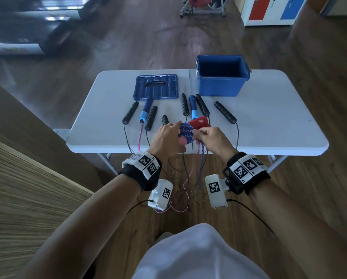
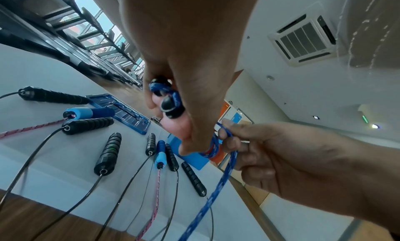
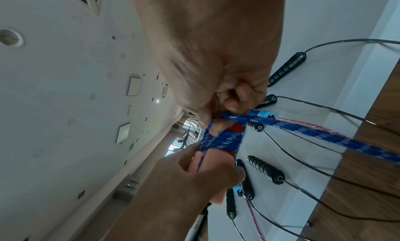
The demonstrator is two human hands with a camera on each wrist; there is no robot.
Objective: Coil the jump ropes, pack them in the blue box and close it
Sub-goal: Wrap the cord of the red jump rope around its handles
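Note:
Over the table's front edge my left hand (image 1: 164, 135) grips a pair of red handles (image 1: 198, 122) with blue braided rope (image 1: 185, 131) wound round them. My right hand (image 1: 212, 137) pinches the same rope beside the bundle, and its loose tail hangs toward the floor. In the right wrist view the rope (image 3: 303, 130) runs taut from the right hand (image 3: 216, 65) past the wound handles (image 3: 237, 129). The open blue box (image 1: 218, 87) stands at the back right of the table. Its lid (image 1: 156, 86) lies flat to the left of it.
Several black handles (image 1: 150, 117) and two blue handles (image 1: 193, 108) lie in a row on the white table (image 1: 269, 117). Their thin black cords and a pink rope (image 1: 140, 135) hang over the front edge onto the wooden floor. A wooden surface is at my left.

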